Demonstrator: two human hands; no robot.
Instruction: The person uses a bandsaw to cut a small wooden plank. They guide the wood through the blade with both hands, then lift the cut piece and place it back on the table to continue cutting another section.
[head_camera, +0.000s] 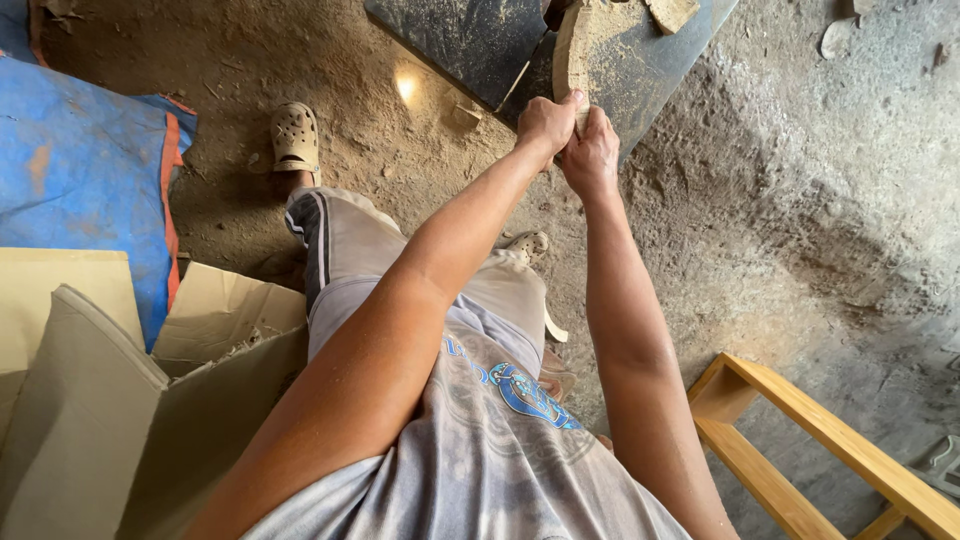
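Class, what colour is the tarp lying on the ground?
Blue with an orange edge, the tarp, in the head view.

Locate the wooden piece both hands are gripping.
In the head view, the wooden piece stands top centre against the dark slab, gripped at its lower end by the left hand and the right hand.

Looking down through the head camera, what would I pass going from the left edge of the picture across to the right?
Blue tarp → open cardboard box → tan clog on the person's foot → left hand → right hand, both gripping a curved wooden piece → light wooden frame.
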